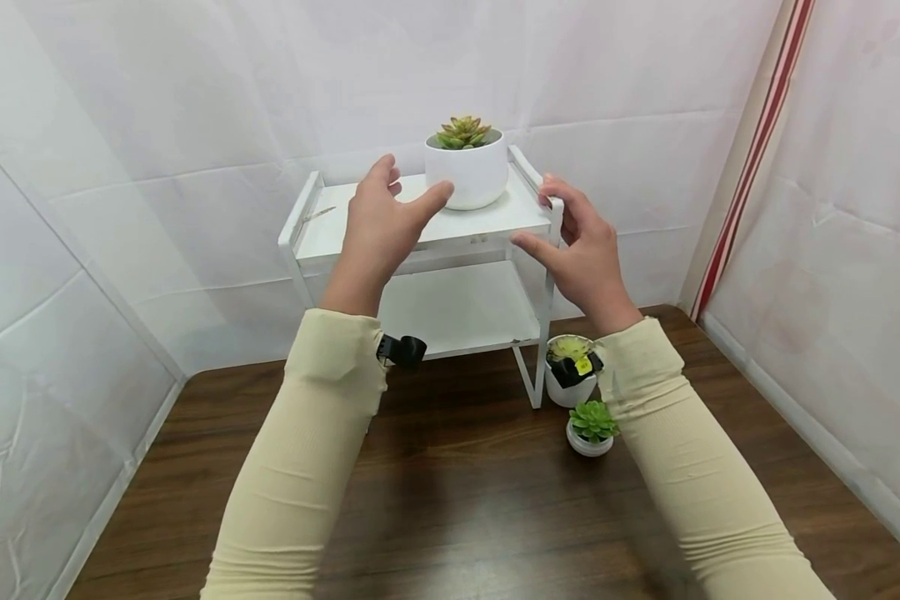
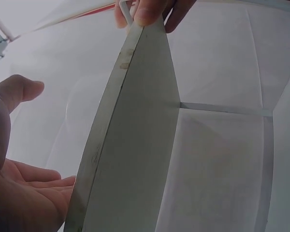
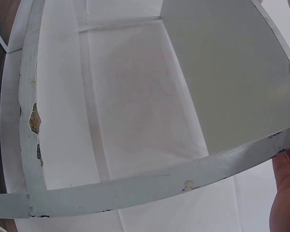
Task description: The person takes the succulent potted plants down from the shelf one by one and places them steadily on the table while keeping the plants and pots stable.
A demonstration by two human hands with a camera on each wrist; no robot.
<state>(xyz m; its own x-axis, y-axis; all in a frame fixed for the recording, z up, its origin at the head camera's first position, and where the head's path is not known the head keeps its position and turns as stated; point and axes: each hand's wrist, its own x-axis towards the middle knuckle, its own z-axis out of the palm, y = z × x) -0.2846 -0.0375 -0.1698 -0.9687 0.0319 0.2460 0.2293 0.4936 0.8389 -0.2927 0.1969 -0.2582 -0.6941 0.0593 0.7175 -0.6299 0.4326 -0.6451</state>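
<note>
A white two-tier shelf (image 1: 465, 310) stands on the table, its frame chipped in the right wrist view. On its top board sits a white pot (image 1: 474, 177) with a green, red-tipped succulent (image 1: 462, 133). My left hand (image 1: 385, 218) is over the front of the top board, left of the pot, fingers spread and holding nothing; its thumb overlaps the pot in the head view, and I cannot tell if they touch. My right hand (image 1: 581, 250) grips the shelf's top right front corner, fingers round the side rail and thumb at the board's front edge.
Beside the shelf's right leg stand a white pot (image 1: 570, 393) with a pale succulent, partly hidden by the wrist camera, and a small white pot (image 1: 589, 444) with a green succulent. White sheeting (image 1: 195, 100) surrounds the brown wooden table (image 1: 480, 500).
</note>
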